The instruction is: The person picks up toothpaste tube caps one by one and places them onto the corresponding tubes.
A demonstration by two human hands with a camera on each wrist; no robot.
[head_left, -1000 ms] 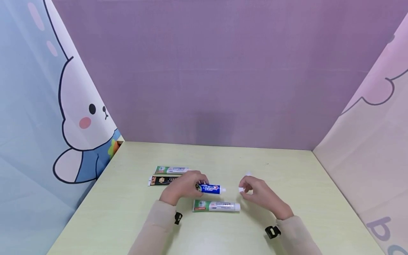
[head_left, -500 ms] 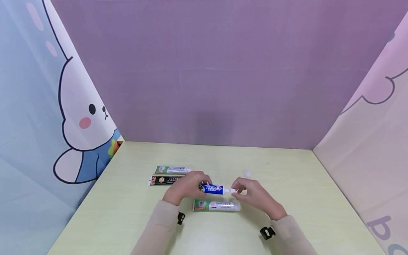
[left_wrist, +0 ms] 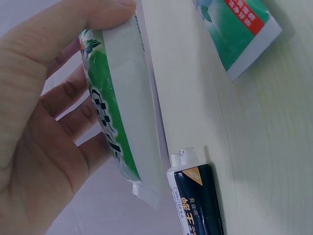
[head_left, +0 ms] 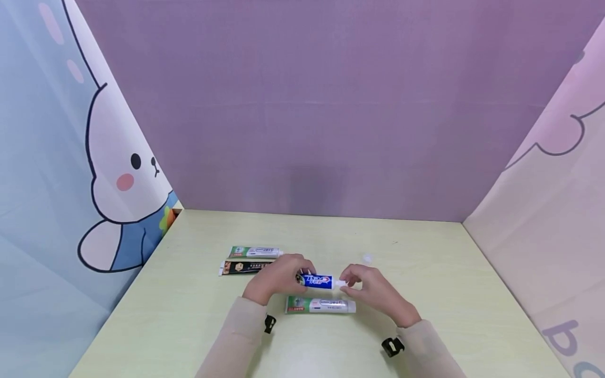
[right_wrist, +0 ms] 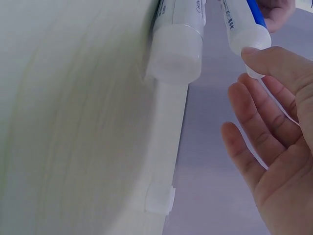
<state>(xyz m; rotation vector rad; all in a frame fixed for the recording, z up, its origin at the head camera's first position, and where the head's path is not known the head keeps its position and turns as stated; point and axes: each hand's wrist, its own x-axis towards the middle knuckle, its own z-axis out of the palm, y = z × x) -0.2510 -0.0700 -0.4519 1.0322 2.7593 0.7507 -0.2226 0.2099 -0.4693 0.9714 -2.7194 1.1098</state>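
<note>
My left hand (head_left: 279,275) grips a blue-and-white toothpaste tube (head_left: 319,281) and holds it level above the table, nozzle to the right. In the left wrist view this tube's white and green side (left_wrist: 122,98) faces the camera. With thumb and fingers my right hand (head_left: 375,290) pinches a small white cap (head_left: 341,283) at the nozzle; the fingers partly hide it, so how far it sits on is unclear. Nearer the person lies a green-and-white toothpaste tube (head_left: 321,305) with its broad white cap (right_wrist: 176,54) on.
Behind the left hand lie a black toothpaste tube (head_left: 243,268), its bare nozzle (left_wrist: 185,156) showing in the left wrist view, and another green-and-white tube (head_left: 255,252). A loose white cap (head_left: 367,258) rests on the table (head_left: 425,262) beyond the right hand.
The right hand has moved left with the cap and brought it to the nozzle. The left hand and its tube have shifted slightly right. The loose cap behind has come into fuller view.
</note>
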